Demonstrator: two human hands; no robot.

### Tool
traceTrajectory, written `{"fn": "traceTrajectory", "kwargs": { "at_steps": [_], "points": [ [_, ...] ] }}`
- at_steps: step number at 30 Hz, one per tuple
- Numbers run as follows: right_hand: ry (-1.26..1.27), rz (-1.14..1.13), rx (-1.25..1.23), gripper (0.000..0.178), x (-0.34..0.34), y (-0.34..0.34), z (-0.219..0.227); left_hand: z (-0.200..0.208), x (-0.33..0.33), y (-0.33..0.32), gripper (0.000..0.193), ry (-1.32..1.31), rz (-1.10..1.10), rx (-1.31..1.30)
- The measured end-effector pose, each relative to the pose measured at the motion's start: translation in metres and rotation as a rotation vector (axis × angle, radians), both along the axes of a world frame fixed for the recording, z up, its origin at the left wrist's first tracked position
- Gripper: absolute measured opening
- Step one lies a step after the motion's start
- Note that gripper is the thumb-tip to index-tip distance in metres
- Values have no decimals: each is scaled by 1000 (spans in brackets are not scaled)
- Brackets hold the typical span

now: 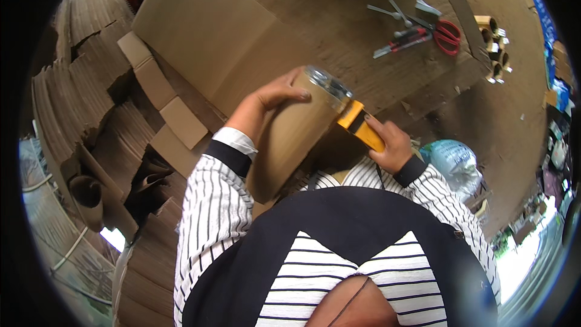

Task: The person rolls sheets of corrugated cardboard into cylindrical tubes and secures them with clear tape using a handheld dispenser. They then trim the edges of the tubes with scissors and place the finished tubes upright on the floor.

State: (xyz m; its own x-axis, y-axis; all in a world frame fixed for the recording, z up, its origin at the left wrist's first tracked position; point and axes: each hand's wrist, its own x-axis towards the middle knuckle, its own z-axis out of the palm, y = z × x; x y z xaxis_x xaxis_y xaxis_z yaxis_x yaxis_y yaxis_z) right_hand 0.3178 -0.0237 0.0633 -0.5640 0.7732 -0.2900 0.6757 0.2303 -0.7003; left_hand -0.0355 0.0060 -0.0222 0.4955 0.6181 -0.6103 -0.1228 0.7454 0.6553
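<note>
My left hand (281, 91) is wrapped round the upper part of a brown cardboard cylinder (283, 139), which leans across in front of my body. Shiny, clear or silvery material (327, 82) covers its far end. In my right hand (392, 146) is a yellow tool (363, 125) with a dark band, gripped by its lower part. The tool's tip meets or overlaps the cylinder just below the shiny end; I cannot tell whether it touches. What the tool's working end looks like is hidden. My lap and sleeves cover the cylinder's lower end.
An opened cardboard sheet (206, 24) lies on the table. Beyond my right hand are red-handled scissors (446, 37), a red-and-black cutter (411, 41) and thin white sticks (382, 9). Several short tubes (497, 54) stand farther right. Cardboard stacks (91, 79) fill the left; a plastic bag (452, 166) sits right.
</note>
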Motion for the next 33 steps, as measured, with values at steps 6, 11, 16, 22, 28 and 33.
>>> {"fn": "traceTrajectory", "kwargs": {
  "at_steps": [6, 11, 16, 22, 28, 33],
  "points": [
    [-158, 27, 9, 72, 43, -37, 11, -14, 64, -52, 110, 383, -84, 346],
    [-107, 71, 179, 75, -12, -17, 13, 62, 86, -59, 123, 1151, -232, 480],
    [-57, 130, 189, 74, -31, 9, 25, 48, 100, -58, 122, 1458, -99, 477],
    [-13, 185, 204, 73, 28, 7, 77, 46, 127, -69, 125, 1554, -60, 367],
    [-46, 172, 154, 78, 126, -26, 63, 65, 129, -67, 123, 1532, -102, 309],
    [-110, 182, 150, 71, 95, -13, -12, 64, 100, -55, 119, 1285, -33, 395]
  ]
}}
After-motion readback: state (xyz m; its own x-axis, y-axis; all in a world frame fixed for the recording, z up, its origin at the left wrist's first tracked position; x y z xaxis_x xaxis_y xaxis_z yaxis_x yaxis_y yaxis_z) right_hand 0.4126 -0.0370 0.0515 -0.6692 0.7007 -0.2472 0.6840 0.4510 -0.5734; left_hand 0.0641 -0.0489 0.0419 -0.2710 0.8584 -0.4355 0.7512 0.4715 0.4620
